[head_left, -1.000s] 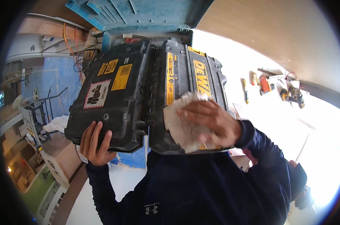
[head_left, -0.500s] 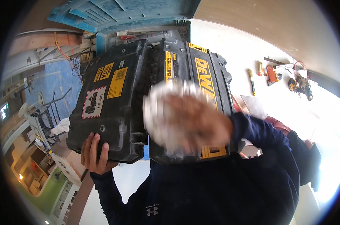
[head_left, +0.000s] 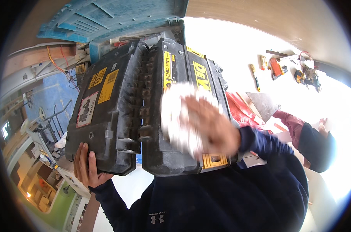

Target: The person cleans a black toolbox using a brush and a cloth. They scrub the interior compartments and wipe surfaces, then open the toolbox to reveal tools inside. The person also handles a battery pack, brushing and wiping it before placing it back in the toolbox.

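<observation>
A black hard plastic tool case (head_left: 119, 100) with yellow labels lies spread out, its two shells side by side along a hinged middle and their outer faces toward me. The lower left corner of the left shell is gripped by my left hand (head_left: 91, 166), fingers on the face and thumb by the edge. On the right shell, my right hand (head_left: 214, 125) presses a crumpled white cloth (head_left: 175, 123) to the surface, over part of the yellow lettering. Motion blurs this hand and the cloth, and its fingertips are hard to make out.
Beyond the case stands a blue toolbox (head_left: 94, 52), lid up, with tools inside. A yellow-handled brush (head_left: 255, 77), an orange tool (head_left: 276, 69) and a drill (head_left: 314, 81) lie at the far right. Near red plastic sheeting (head_left: 241, 110), another person (head_left: 316, 149) is at right.
My right hand and the cloth have shifted across the right shell, uncovering some of its lower left part. The case tilts slightly, and the gap between its shells shows more. My left hand keeps its grip.
</observation>
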Demonstrator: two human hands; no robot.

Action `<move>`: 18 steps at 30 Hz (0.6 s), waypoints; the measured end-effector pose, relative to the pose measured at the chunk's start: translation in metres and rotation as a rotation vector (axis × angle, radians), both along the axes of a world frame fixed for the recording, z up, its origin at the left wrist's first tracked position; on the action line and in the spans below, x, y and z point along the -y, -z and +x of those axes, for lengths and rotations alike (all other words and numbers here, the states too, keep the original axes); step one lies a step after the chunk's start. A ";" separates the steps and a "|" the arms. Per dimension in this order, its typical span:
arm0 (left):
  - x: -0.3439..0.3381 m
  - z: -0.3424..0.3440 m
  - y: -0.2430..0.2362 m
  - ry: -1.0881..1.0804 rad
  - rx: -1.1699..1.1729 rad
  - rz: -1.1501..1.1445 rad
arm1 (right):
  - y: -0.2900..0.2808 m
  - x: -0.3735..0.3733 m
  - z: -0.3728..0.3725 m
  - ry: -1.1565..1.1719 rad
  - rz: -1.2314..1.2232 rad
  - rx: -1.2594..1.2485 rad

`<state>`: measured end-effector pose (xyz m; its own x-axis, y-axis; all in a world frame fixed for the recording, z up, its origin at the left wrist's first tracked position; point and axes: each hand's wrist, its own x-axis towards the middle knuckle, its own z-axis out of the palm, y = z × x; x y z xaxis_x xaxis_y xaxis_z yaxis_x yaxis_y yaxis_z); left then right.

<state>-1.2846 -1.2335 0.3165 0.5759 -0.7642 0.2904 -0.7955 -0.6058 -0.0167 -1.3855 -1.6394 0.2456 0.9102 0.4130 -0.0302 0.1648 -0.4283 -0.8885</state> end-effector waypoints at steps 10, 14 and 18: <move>0.023 -0.006 0.005 -0.024 0.041 -0.086 | 0.250 0.081 0.097 0.402 -0.180 -0.041; 0.035 -0.003 0.007 -0.059 0.055 -0.090 | 0.137 0.044 0.017 0.482 -0.047 -0.143; 0.036 -0.005 0.000 -0.040 0.047 -0.034 | -0.022 0.029 -0.097 0.107 0.141 -0.168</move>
<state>-1.2896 -1.2700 0.3168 0.5912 -0.7297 0.3435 -0.7691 -0.6383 -0.0320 -1.4823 -1.6684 0.2678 0.9362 0.3250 -0.1336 -0.0297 -0.3056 -0.9517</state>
